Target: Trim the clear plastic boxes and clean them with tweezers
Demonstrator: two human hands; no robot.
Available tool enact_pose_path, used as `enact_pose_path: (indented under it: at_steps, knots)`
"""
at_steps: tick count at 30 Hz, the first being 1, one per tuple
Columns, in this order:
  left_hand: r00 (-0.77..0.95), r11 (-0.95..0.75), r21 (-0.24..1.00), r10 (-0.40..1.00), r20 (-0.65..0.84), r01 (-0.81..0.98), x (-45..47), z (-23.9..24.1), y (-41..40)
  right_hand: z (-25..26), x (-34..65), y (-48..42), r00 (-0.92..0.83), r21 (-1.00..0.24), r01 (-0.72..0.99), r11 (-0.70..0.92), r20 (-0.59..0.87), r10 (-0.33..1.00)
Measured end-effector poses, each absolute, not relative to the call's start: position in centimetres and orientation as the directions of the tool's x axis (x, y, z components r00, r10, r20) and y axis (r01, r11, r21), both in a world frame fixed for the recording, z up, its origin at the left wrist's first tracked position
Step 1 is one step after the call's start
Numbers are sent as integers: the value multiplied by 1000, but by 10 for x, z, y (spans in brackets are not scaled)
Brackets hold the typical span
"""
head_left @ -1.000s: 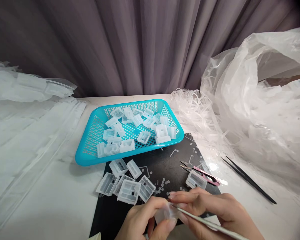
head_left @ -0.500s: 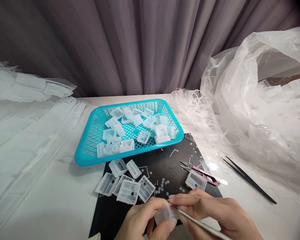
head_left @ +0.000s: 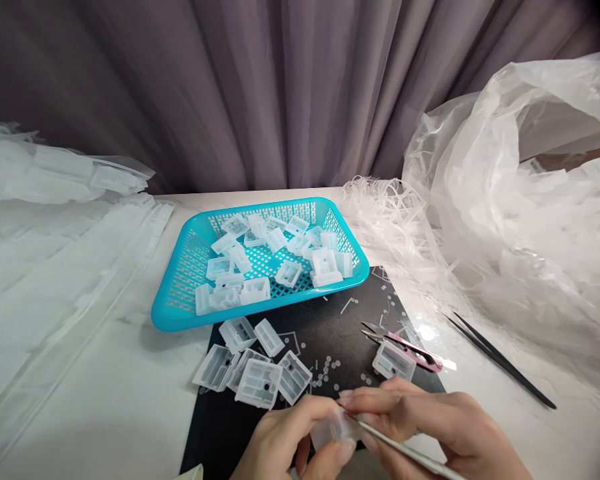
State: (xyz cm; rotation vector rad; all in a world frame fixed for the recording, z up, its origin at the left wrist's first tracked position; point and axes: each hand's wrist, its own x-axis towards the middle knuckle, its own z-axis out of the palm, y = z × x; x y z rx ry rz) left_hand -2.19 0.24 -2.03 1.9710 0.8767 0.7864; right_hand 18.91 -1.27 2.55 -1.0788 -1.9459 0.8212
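My left hand (head_left: 296, 437) pinches a small translucent plastic box (head_left: 324, 432) low in the view, fingers on top and thumb along its near side. With its tip against the upper edge of that box, a slim silver pointed tool (head_left: 405, 448) is gripped in my right hand (head_left: 425, 420). The right fingertips also touch the box; the exact contact point is partly hidden by fingers. Just beyond my right hand, another box (head_left: 394, 361) leans against pink-handled thread snips (head_left: 416, 351). Several compartmented boxes (head_left: 259, 384) lie beyond my left hand.
A turquoise basket (head_left: 260, 311) with several plastic boxes stands partly on the black mat (head_left: 347, 340), strewn with small discs and scraps. Black tweezers (head_left: 503, 360) lie at the right. Clear bags (head_left: 485, 173) and stringy trimmings (head_left: 380, 210) fill the right; stacked plastic sheets (head_left: 55, 267) cover the left.
Both hands keep almost the same pose on the box and tool. The whole scene sits very slightly further right in the picture; nothing was let go or taken up.
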Motion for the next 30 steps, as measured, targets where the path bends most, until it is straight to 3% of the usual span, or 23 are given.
enact_pose_path:
  at_steps: [3, 10, 17, 22, 30]
  knots:
    - [559, -431, 849, 803, 206, 307, -22, -20, 4, 22, 185, -14, -346, -814, 373, 446, 323, 881]
    - [544, -434, 831, 816, 197, 349, -22, -19, 2, 7, 171, -22, -106, -906, 281, 316, 297, 949]
    - [546, -439, 840, 810, 216, 318, -22, -21, 2, 27, 184, -12, -324, -867, 327, 377, 272, 906]
    - [552, -459, 834, 799, 238, 306, -22, -21, 3, 26, 184, -13, -310, -853, 352, 384, 281, 908]
    - [559, -471, 823, 794, 240, 316, -21, -25, 3, 21, 183, -12, -368, -754, 397, 524, 392, 843]
